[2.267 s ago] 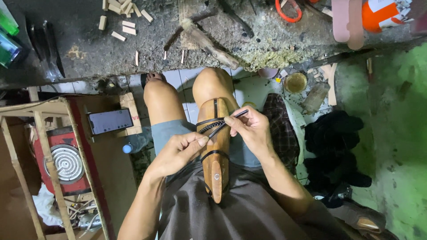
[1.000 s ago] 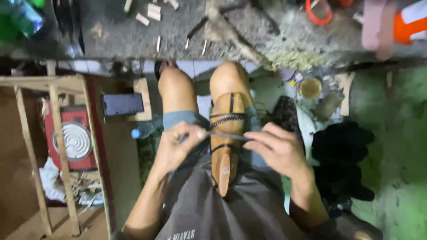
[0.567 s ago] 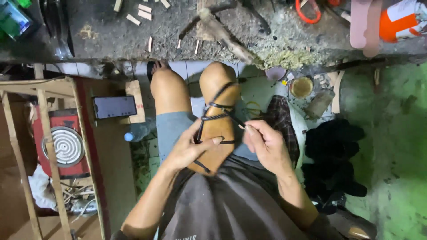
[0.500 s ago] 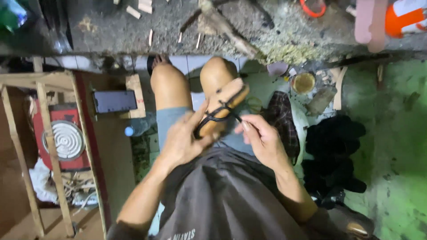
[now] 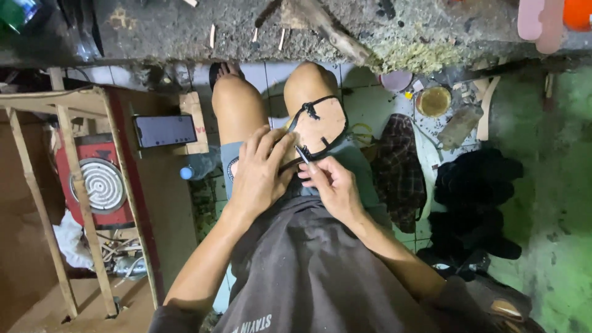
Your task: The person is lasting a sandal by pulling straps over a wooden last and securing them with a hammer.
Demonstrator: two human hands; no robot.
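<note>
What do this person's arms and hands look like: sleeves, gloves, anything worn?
Both forearms are bare. The left hand and right hand wear no gloves; no rings or watch show. A dark grey-brown shirt with pale lettering near its hem covers the torso, with sleeve edges at the frame's bottom.

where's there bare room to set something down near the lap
Bare green floor right of the black cloth heap, and white tile between the knee and the plaid cloth. Crowded: the tan sandal sole under both hands, and the littered stone ledge.
</note>
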